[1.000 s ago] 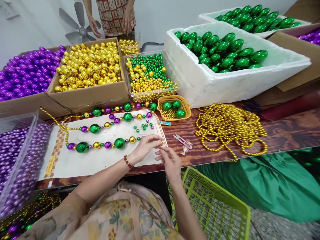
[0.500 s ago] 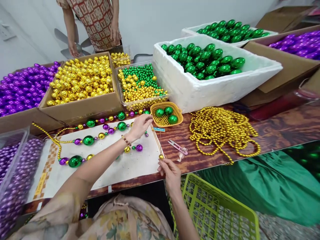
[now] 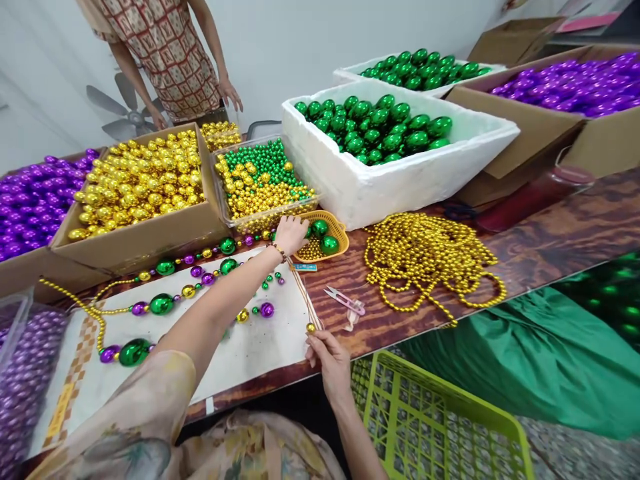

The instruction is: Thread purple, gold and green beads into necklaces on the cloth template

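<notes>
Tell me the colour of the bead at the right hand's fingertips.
Gold; that bead shows best in the head view.

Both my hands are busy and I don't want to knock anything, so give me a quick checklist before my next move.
1. Right hand has the gold bead: ok, it is at the fingertips.
2. Left hand at the basket: ok, at its left side.
3. Left hand has picked something up: cannot tell, the fingertips are hidden.
4. Big green beads inside the basket: ok.
5. Snips clear of both hands: ok, on the table right of the mat.
6. Mat free of loose beads: not ok, small beads lie on it.
</notes>
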`<state>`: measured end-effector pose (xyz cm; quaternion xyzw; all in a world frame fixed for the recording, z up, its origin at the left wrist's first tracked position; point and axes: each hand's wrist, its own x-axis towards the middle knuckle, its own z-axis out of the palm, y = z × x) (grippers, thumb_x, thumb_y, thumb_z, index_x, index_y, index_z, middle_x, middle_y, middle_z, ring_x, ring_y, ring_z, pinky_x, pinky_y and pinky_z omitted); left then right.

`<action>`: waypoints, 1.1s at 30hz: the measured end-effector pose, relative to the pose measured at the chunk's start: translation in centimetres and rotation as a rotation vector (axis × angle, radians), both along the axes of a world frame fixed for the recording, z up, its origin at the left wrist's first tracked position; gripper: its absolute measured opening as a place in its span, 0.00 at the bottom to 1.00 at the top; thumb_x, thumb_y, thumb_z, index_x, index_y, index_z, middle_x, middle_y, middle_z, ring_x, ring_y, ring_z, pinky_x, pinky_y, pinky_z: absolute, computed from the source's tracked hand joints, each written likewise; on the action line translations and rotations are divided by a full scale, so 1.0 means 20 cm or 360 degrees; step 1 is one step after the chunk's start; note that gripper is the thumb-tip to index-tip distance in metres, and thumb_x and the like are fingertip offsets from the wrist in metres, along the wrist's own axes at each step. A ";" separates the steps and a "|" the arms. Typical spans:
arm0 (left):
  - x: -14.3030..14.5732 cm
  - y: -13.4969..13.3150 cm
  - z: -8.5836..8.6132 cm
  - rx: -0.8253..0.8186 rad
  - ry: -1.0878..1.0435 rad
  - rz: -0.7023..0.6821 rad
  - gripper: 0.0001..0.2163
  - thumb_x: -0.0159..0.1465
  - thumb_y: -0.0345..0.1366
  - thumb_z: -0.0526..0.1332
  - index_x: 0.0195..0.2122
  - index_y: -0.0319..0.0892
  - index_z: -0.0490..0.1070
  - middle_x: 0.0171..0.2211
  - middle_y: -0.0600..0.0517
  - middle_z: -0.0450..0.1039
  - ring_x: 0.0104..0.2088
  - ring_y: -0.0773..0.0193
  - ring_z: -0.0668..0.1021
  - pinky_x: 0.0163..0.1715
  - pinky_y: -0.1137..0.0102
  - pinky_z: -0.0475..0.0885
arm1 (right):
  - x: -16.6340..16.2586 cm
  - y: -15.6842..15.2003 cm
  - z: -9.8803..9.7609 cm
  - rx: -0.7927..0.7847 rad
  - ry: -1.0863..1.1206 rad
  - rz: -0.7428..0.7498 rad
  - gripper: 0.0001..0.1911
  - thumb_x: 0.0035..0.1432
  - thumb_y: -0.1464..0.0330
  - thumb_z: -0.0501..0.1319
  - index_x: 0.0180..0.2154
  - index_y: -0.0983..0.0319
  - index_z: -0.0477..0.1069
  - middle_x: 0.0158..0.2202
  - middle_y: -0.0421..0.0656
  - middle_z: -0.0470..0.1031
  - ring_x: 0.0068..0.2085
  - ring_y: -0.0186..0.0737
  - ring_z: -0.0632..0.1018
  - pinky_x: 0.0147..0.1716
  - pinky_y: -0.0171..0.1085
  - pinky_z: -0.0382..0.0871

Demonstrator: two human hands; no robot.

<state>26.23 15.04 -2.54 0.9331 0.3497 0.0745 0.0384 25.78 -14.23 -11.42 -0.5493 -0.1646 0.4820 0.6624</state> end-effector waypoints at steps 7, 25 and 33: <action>-0.24 0.02 0.27 -0.1035 -0.1585 0.0328 0.16 0.56 0.36 0.69 0.42 0.42 0.66 0.44 0.46 0.73 0.45 0.57 0.76 0.46 0.61 0.71 | 0.00 0.00 -0.05 0.0061 0.0028 -0.0034 0.17 0.49 0.56 0.72 0.29 0.63 0.76 0.16 0.37 0.71 0.16 0.30 0.68 0.17 0.30 0.62; -1.44 -0.55 0.40 -0.1334 -0.2788 0.0713 0.14 0.57 0.46 0.72 0.40 0.48 0.75 0.40 0.53 0.80 0.44 0.60 0.81 0.42 0.68 0.76 | 0.00 -0.01 0.01 0.0077 -0.0156 -0.0136 0.12 0.48 0.63 0.73 0.31 0.64 0.78 0.23 0.40 0.76 0.20 0.30 0.71 0.19 0.30 0.64; -1.13 -0.74 0.15 -0.1910 -0.2548 0.0745 0.18 0.49 0.34 0.77 0.40 0.43 0.77 0.38 0.50 0.78 0.40 0.62 0.79 0.47 0.61 0.73 | -0.07 -0.02 0.06 0.0005 -0.0216 -0.0132 0.13 0.42 0.64 0.75 0.29 0.64 0.79 0.22 0.40 0.76 0.20 0.32 0.73 0.19 0.30 0.65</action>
